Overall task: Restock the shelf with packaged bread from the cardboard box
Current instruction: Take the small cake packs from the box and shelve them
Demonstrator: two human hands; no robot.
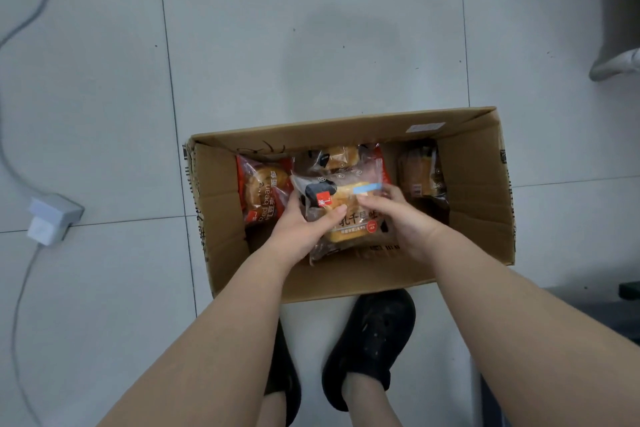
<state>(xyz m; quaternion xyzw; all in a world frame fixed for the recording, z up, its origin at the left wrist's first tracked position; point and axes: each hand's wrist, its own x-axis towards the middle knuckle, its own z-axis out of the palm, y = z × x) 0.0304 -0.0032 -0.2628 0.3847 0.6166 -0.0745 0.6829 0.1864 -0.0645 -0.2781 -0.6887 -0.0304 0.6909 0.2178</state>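
An open cardboard box (pixel 478 191) stands on the tiled floor in front of my feet. Inside it lie several packaged breads. Both hands hold one clear packet of bread (pixel 349 218) with a red square label and a blue strip, over the box's middle. My left hand (pixel 304 229) grips its left edge, thumb on top. My right hand (pixel 398 215) pinches its right side near the blue strip. A red-bean bread packet (pixel 263 191) lies at the left of the box, another packet (pixel 336 156) at the back, and a brown one (pixel 420 168) at the right.
A white power adapter (pixel 52 218) with grey cables (pixel 31 17) lies on the floor at the left. My black shoes (pixel 374 340) stand just behind the box. A grey furniture base (pixel 616 59) shows at the upper right. No shelf is in view.
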